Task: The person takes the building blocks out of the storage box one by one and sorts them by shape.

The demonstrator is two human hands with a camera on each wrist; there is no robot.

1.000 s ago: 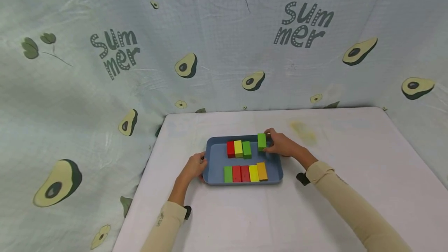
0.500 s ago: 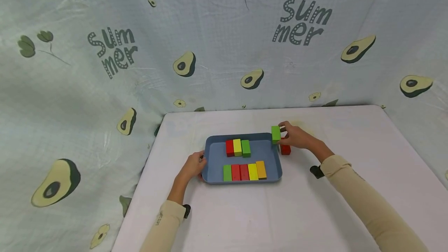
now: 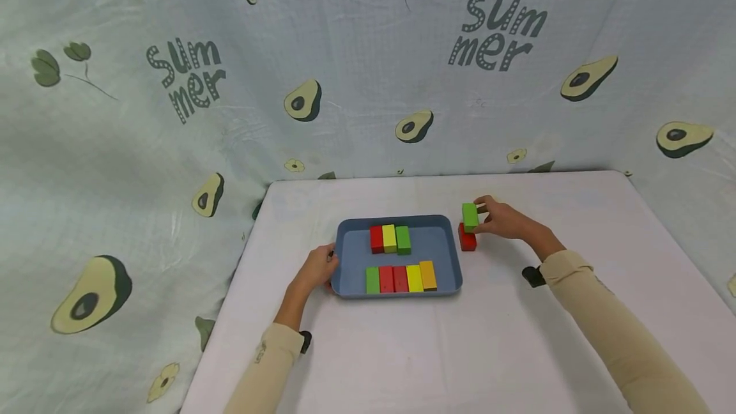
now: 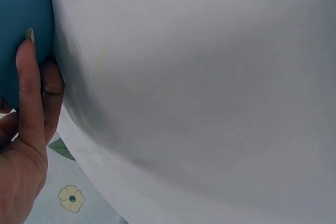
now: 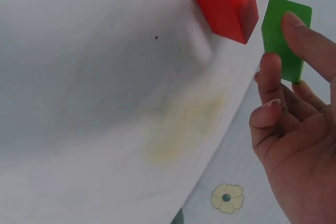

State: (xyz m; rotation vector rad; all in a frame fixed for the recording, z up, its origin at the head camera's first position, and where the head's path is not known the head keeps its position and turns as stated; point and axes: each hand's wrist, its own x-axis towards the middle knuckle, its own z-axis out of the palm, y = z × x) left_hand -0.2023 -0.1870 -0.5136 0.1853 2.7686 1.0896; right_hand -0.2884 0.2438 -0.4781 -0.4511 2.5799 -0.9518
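- Pale avocado-print cloth (image 3: pixel 86 184) at far left, continuing behind the white counter (image 3: pixel 368 350).
- Tan left sleeve (image 3: pixel 261 369), dark unit (image 3: pixel 306 342) at the wrist.
- Left hand (image 3: pixel 316 267) grips the left end of the blue tray (image 3: pixel 352 260); fingers drawn in close at its edge. Exact thumb position: can't tell.
- Tray is flat on the counter. Back row, left to right, side by side: red block (image 3: pixel 376 239), yellow block (image 3: pixel 389 239), green block (image 3: pixel 403 239).
- Front row by the near wall: light green block (image 3: pixel 372 280), two red blocks (image 3: pixel 386 279), second yellow block (image 3: pixel 414 278), orange block (image 3: pixel 428 275). Orange sits slightly further back.
- Loose red block (image 3: pixel 468 241) on the counter, just right of the tray.
- Held green block (image 3: pixel 470 217) is in the air, overlapping the loose red one in the head view; right wrist view shows a narrow gap.
- Right hand (image 3: pixel 503 219): thumb on one face, fingers opposite, parted only by the block, pinching it.
- Tan right sleeve (image 3: pixel 623 337) at far right.
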